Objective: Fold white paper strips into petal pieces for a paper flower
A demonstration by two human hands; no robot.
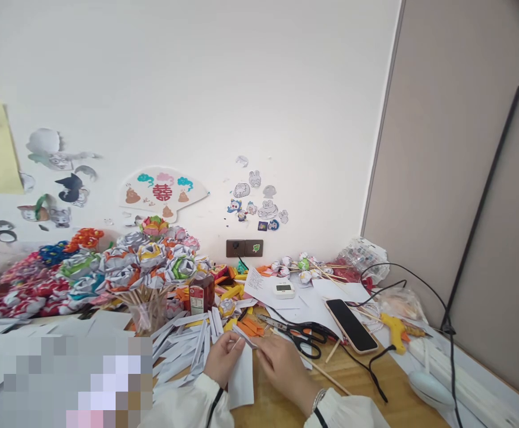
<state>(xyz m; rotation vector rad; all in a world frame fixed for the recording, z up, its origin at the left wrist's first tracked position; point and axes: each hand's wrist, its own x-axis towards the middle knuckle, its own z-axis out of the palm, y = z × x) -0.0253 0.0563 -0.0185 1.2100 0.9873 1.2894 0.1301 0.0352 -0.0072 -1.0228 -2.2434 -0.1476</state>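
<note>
Both hands meet low in the middle of the view over a folded white paper strip (244,337). My left hand (223,359) is closed, its thumb and forefinger pinching the strip's near end. From the other side, the curled fingers of my right hand (285,367) grip the same paper. Beneath them a flat white sheet (241,380) lies on the wooden table (270,410). A heap of folded white paper strips (188,348) spreads beside my left hand. Orange paper pieces (250,326) lie just beyond the fingertips, and black-handled scissors (301,336) rest past my right hand.
Many folded paper flowers (152,255) crowd the back left, some in a clear cup of sticks (145,315). On the right are a phone (352,326), a yellow glue gun (393,333), a cable (375,380) and a mouse (428,389). A small white timer (284,289) stands behind.
</note>
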